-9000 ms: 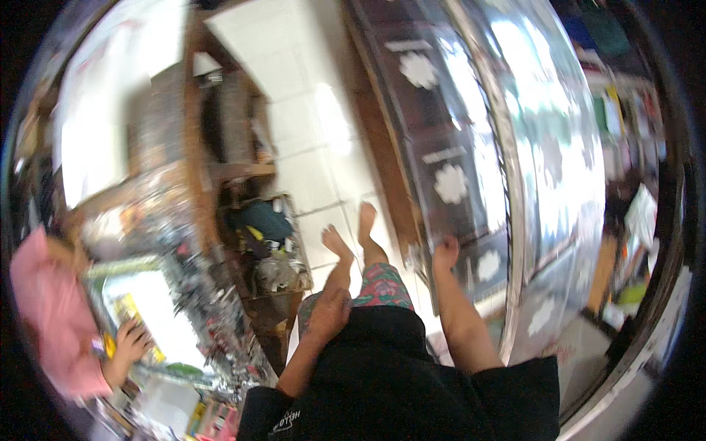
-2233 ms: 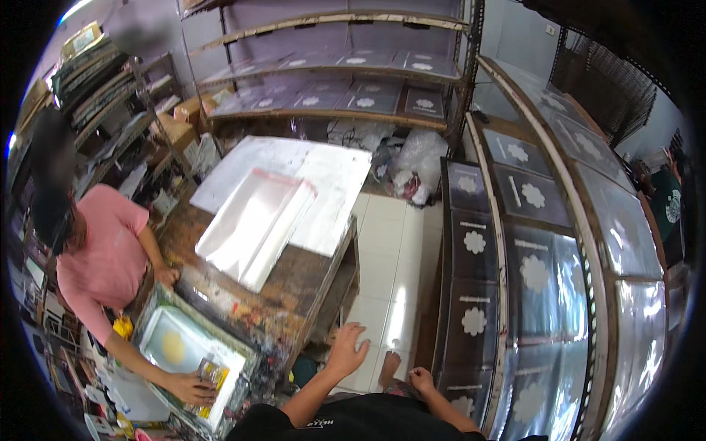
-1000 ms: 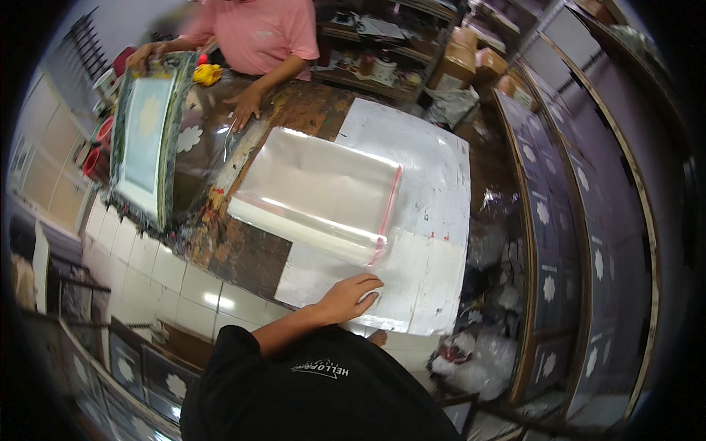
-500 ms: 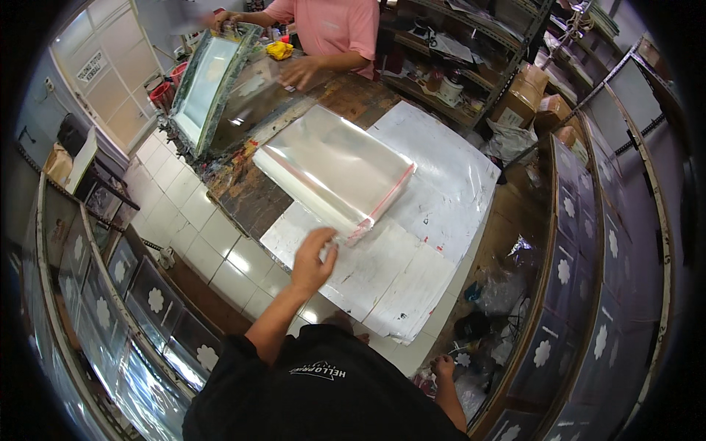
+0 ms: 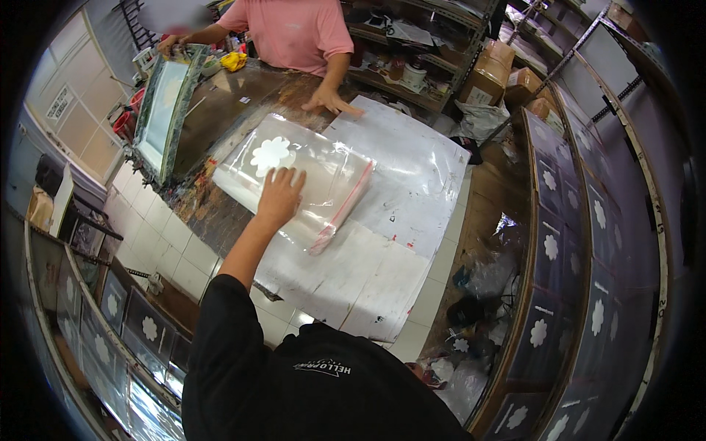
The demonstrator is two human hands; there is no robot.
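A stack of clear plastic bags point(image 5: 323, 173) with a red strip along one edge lies on white sheets over the work table. A white flower shape point(image 5: 271, 156) shows on its top bag. My left hand point(image 5: 282, 197) reaches over the stack, its fingers apart at the near side of the flower, seemingly touching the plastic. I cannot see my right hand. Across the table, a person in a pink shirt point(image 5: 298, 33) has one hand on a tilted screen-printing frame point(image 5: 193, 77) and the other hand point(image 5: 331, 99) spread near the white sheet's far edge.
Racks holding clear bags with white flowers stand on my left point(image 5: 151, 327) and right point(image 5: 540, 331). Behind the table are metal shelves point(image 5: 412, 48) and cardboard boxes point(image 5: 485, 72). A yellow cloth point(image 5: 234, 61) lies near the frame. Crumpled plastic point(image 5: 493, 275) lies at lower right.
My left hand has moved forward onto the stack. A white flower now shows on the top bag. My right hand has left view. The other person's free hand has shifted toward the white sheet.
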